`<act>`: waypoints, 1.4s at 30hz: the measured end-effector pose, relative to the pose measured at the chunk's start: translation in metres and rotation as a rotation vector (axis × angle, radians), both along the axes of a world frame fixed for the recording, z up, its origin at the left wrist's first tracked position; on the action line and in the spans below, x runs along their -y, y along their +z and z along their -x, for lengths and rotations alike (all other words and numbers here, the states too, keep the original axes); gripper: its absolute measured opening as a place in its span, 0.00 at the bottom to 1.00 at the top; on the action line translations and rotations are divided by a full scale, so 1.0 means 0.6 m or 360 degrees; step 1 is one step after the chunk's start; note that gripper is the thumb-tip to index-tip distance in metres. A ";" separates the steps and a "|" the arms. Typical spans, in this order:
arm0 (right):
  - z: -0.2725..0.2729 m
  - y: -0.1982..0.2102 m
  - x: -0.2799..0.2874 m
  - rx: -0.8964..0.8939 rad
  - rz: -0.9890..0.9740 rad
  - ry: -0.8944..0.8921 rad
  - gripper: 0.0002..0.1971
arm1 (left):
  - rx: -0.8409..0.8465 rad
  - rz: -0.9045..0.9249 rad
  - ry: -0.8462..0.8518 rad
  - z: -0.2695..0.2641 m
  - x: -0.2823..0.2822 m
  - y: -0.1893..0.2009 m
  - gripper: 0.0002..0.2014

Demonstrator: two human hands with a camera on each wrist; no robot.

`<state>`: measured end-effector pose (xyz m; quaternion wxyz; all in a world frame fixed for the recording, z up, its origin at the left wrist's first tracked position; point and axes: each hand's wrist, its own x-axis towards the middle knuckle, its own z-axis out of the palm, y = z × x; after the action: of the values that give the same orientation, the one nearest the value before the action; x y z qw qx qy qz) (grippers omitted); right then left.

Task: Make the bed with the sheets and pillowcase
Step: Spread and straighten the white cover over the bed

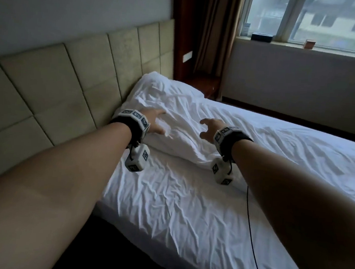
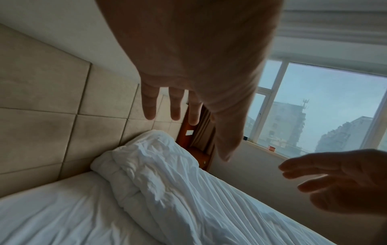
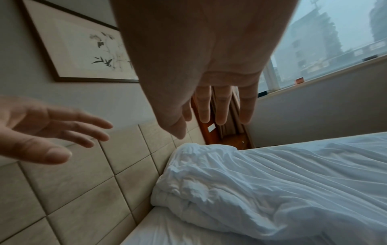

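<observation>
Hovering | left hand (image 1: 155, 120), right hand (image 1: 210, 129) | fingers spread above pillow (image 1: 174, 112)

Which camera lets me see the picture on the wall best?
The right wrist view. Only there does the framed picture appear, hanging on the wall above the headboard, with dark inked leaves on pale paper. The head view and the left wrist view show the headboard and bare wall, but no picture.
</observation>
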<state>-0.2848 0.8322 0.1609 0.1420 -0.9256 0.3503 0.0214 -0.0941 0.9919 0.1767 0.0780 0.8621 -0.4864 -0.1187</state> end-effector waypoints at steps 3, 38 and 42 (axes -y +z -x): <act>-0.070 0.003 -0.009 -0.0003 0.0027 0.0068 0.29 | 0.0046 0.0001 0.0055 -0.060 -0.023 0.011 0.43; -0.927 -0.309 0.168 -0.0235 -0.0310 -0.0077 0.31 | -0.0190 -0.0182 0.0071 -0.956 0.188 -0.310 0.34; -0.996 -0.390 0.191 -0.0300 -0.0399 -0.0192 0.32 | -0.0193 -0.0282 -0.0057 -1.041 0.238 -0.392 0.33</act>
<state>0.3128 0.7178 -0.0729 0.2240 -0.8717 0.4117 0.1431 0.5307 0.8490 -0.0588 0.0287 0.8480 -0.4837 -0.2146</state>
